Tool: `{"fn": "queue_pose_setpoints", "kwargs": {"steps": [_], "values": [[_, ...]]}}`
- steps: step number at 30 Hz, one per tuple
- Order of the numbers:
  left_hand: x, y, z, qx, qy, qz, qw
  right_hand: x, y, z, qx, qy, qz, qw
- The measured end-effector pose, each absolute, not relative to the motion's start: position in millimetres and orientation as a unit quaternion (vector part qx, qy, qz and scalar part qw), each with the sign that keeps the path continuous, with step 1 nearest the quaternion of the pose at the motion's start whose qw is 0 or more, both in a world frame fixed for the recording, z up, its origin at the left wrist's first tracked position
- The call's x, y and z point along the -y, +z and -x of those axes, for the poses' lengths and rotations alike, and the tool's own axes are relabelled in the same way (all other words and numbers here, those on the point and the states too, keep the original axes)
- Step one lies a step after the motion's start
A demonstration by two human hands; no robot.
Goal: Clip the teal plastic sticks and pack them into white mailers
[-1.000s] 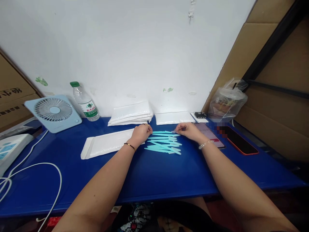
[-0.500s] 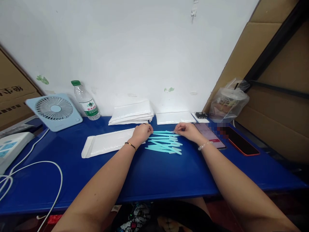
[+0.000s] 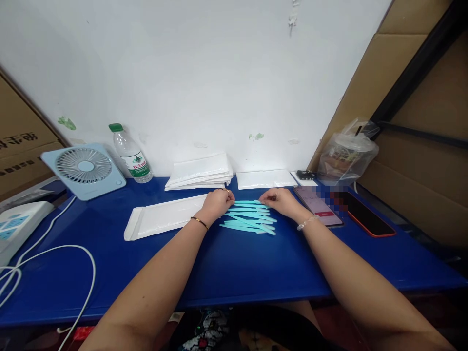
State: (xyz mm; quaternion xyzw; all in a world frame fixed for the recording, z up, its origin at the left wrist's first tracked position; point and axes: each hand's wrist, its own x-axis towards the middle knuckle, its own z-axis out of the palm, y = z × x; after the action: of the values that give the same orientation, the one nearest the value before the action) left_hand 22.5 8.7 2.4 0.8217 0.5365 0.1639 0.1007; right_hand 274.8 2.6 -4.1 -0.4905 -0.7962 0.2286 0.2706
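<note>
Several thin light-blue strips (image 3: pixel 248 218) lie in a loose pile on the blue table (image 3: pixel 234 263). My left hand (image 3: pixel 216 203) rests curled at the pile's left end, fingers pinched on the far strip. My right hand (image 3: pixel 280 201) is curled at the pile's right end, pinching the same far strip. A flat white padded envelope (image 3: pixel 161 220) lies just left of my left hand.
A stack of white envelopes (image 3: pixel 199 173) and another flat one (image 3: pixel 263 178) sit by the wall. A small fan (image 3: pixel 83 169), a water bottle (image 3: pixel 129 155) and white cables (image 3: pixel 47 263) are at the left. Two phones (image 3: pixel 343 209) and a plastic bag (image 3: pixel 345 153) are at the right.
My right hand has slid a little leftward along the far strip, nearer my left hand. The view has shifted slightly.
</note>
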Motion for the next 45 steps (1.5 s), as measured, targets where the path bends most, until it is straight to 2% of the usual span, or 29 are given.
{"fn": "queue_pose_setpoints", "kwargs": {"steps": [3,7,9,15,20,24,27,31,33,37,39,41,43,45], "values": [[2,8,-27,-0.485,0.165,-0.852,0.107,11,7,-276,0.827,0.225,0.468,0.218],[22,16,-36,-0.407,0.076,-0.904,0.109,37,22,-268,0.863,0.194,0.455,0.101],[31,19,-42,-0.408,0.047,-0.908,0.081,47,27,-262,0.878,0.177,0.439,0.071],[43,18,-58,-0.406,0.015,-0.914,0.003,55,27,-244,0.901,0.09,0.422,0.038],[43,9,-62,-0.395,0.032,-0.918,0.005,51,19,-236,0.902,0.046,0.429,-0.009],[41,6,-65,-0.403,0.085,-0.91,0.045,50,43,-241,0.892,0.025,0.451,-0.021],[41,10,-67,-0.388,0.172,-0.893,0.152,51,89,-251,0.89,0.039,0.453,0.018],[42,14,-72,-0.348,0.35,-0.813,0.308,58,143,-244,0.891,0.08,0.405,0.19],[41,13,-74,-0.336,0.396,-0.773,0.365,62,148,-231,0.891,0.087,0.378,0.238],[38,8,-74,-0.325,0.402,-0.74,0.43,60,116,-214,0.889,0.159,0.363,0.23],[38,8,-73,-0.313,0.414,-0.703,0.486,55,94,-218,0.851,0.238,0.36,0.3],[40,11,-71,-0.274,0.402,-0.639,0.596,51,73,-224,0.778,0.367,0.331,0.389],[45,14,-71,-0.212,0.323,-0.578,0.719,51,56,-226,0.715,0.499,0.27,0.409],[52,17,-71,-0.163,0.2,-0.561,0.787,54,45,-222,0.687,0.593,0.208,0.366]]}}
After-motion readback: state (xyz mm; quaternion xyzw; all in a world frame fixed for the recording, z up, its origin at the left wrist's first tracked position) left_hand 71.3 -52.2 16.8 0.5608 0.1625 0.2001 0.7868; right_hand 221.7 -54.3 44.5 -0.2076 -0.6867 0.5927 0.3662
